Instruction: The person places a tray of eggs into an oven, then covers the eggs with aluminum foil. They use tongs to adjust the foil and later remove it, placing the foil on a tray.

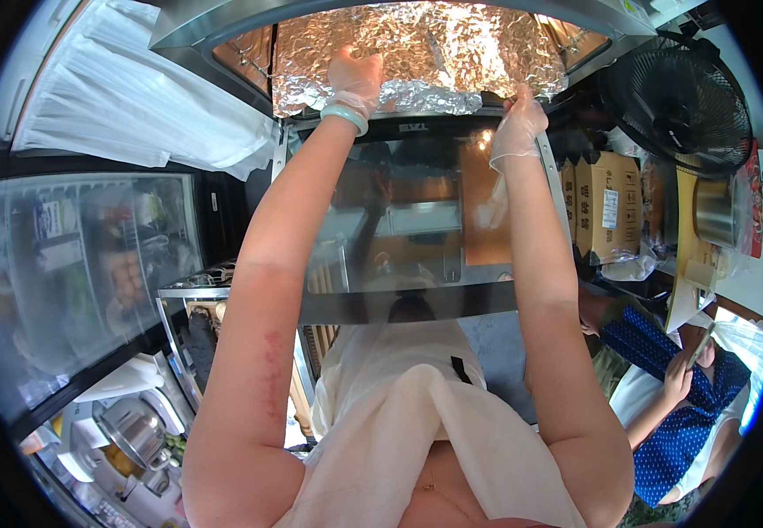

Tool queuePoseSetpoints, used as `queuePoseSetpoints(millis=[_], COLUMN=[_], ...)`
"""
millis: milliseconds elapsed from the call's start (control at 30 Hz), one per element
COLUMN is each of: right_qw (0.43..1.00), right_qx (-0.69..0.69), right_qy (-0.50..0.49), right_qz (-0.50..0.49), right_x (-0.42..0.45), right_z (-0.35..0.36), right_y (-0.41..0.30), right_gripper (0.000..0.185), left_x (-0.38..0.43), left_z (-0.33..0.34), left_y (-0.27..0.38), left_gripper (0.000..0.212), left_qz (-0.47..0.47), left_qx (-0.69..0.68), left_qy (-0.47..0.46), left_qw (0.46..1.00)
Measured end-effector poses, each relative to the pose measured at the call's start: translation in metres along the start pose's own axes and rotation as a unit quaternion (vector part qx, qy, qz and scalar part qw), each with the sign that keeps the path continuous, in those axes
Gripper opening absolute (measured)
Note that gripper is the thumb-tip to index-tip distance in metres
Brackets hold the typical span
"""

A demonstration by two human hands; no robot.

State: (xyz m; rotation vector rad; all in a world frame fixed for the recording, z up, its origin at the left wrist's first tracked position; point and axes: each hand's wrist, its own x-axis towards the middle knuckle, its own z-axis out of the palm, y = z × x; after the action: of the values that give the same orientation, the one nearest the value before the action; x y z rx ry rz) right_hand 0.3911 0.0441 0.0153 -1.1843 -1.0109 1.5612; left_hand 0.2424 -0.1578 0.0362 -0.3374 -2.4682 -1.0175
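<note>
Before me is an oven with its glass door (407, 218) lowered towards me. Crumpled aluminium foil (414, 53) covers a wide area inside the oven, lit orange from within. My left hand (355, 76), in a clear plastic glove with a pale bangle at the wrist, lies over the foil's left part with its fingers curled; whether it grips the foil cannot be told. My right hand (520, 125), gloved too, has its fingers closed at the foil's front right edge, beside a dark part of a tray or rack. What lies under the foil is hidden.
A black fan (678, 105) stands at the right above a cardboard box (609, 204). A person in a blue dotted garment (671, 455) is at the lower right, holding a phone. On the left are a glass-fronted fridge (84, 264), a white curtain (144, 86) and a stand mixer's steel bowl (134, 432).
</note>
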Motion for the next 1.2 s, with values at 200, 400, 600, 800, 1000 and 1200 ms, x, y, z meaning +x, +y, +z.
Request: queuePoseSetpoints(millis=[200,400,600,800,1000,1200], right_qw=[0.988,0.982,0.995,0.984,0.989,0.932], right_qx=[0.041,-0.175,-0.094,-0.061,-0.099,-0.14], right_qy=[-0.034,0.009,0.012,0.058,-0.051,-0.274], right_qz=[0.145,0.066,0.035,0.156,0.1,0.19], right_x=[0.005,0.025,0.031,0.032,0.014,-0.081], right_z=[0.003,-0.004,-0.014,-0.016,-0.047,-0.105], right_y=[-0.01,-0.001,0.003,0.004,-0.011,-0.059], right_gripper=[0.017,0.028,0.02,0.011,0.04,0.029], left_x=[0.008,0.016,0.011,0.014,0.005,-0.104], left_z=[0.003,-0.006,-0.02,-0.026,-0.055,-0.214], left_y=[0.0,0.012,0.017,0.017,0.013,0.026], left_gripper=[0.058,0.056,0.058,0.063,0.081,0.048], left_qz=[-0.11,-0.117,-0.097,-0.104,-0.038,-0.064], left_qx=[-0.112,-0.029,0.018,0.02,0.041,-0.172], left_qy=[-0.071,-0.079,-0.088,-0.131,-0.088,0.01], left_qw=[0.985,0.99,0.991,0.986,0.995,0.983])
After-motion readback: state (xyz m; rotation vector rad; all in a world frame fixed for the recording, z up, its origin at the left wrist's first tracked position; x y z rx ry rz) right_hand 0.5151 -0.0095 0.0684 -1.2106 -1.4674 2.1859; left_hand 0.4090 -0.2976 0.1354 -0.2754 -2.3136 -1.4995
